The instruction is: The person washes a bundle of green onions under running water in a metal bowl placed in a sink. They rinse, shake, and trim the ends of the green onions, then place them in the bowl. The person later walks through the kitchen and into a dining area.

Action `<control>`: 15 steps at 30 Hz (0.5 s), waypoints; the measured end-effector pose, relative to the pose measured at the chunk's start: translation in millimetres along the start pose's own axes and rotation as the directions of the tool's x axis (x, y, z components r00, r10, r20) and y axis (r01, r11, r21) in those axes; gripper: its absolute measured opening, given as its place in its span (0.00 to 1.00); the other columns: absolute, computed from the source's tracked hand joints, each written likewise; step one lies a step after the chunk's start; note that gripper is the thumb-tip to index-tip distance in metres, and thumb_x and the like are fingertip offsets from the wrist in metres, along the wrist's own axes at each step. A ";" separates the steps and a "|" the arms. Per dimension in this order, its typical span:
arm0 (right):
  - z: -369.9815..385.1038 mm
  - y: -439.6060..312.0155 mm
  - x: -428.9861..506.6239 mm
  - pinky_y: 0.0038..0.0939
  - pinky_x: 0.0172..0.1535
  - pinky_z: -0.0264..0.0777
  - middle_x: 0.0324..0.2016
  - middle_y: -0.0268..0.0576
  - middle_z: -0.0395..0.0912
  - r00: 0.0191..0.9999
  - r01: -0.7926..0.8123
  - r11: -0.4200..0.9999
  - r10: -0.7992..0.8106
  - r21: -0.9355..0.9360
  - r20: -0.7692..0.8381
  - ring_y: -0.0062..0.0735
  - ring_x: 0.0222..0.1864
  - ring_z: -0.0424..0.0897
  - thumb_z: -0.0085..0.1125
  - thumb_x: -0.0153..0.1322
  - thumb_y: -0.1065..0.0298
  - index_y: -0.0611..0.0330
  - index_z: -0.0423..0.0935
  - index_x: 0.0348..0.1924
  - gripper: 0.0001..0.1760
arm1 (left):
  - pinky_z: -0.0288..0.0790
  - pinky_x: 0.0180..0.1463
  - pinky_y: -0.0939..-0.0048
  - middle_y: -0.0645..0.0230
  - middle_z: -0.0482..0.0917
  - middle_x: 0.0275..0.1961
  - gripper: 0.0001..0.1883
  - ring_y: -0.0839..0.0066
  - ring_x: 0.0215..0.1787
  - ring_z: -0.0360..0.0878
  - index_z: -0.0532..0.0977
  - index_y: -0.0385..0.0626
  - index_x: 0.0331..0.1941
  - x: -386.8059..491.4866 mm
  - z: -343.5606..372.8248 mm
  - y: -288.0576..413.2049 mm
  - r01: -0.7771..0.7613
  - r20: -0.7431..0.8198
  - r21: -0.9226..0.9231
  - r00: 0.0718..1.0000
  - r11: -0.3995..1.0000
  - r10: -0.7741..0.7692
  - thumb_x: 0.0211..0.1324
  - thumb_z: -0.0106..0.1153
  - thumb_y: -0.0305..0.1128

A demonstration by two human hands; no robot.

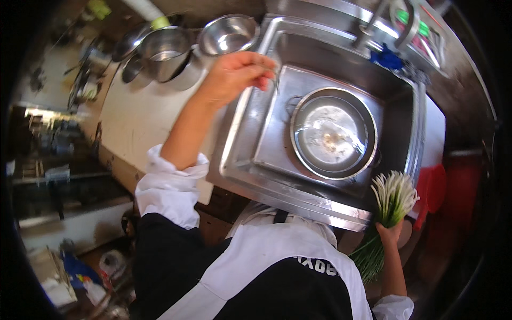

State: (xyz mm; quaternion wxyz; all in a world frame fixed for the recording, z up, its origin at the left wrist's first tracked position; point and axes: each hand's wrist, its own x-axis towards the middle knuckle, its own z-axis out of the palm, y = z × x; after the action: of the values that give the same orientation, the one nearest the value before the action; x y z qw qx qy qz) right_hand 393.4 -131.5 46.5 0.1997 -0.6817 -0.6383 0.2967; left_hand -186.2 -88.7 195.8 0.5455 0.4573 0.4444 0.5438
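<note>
My right hand (390, 232) grips a bunch of garlic chives (394, 198) at the sink's near right corner. The white ends point up and away from me, while the green leaves hang down beside my apron. Above the left rim of the stainless steel sink (276, 140) is my left hand (248, 72), its fingers pinched together. A thin dark strand (277, 83) shows at those fingertips, slightly blurred. Inside the sink sits a round metal pot (332, 134) with two handles, holding water and some brownish bits at its bottom.
Metal pots (166, 54) and a steel bowl (229, 35) stand on the counter (132, 112) at left. The faucet (365, 36) rises at the sink's far right, near a blue cloth or scrubber (386, 58). A red plastic dipper (431, 190) lies right of the sink.
</note>
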 end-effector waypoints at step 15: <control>-2.3 19.1 6.4 0.28 0.48 0.64 0.50 0.45 0.62 0.983 -0.174 0.971 0.160 0.162 0.092 0.35 0.49 0.66 0.63 0.49 0.81 0.63 0.52 0.59 0.46 | 0.71 0.37 0.79 0.66 0.77 0.32 0.11 0.77 0.34 0.75 0.72 0.38 0.41 -337.4 -268.1 50.0 -0.244 -0.944 0.260 0.138 0.934 0.299 0.55 0.53 0.31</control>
State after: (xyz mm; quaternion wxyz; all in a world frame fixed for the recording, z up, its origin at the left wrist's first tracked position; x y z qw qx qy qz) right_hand 409.3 -126.9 34.8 0.2058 -0.7014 -0.5585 0.3921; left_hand -463.4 -422.3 190.7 0.0230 0.0935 0.6090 0.7873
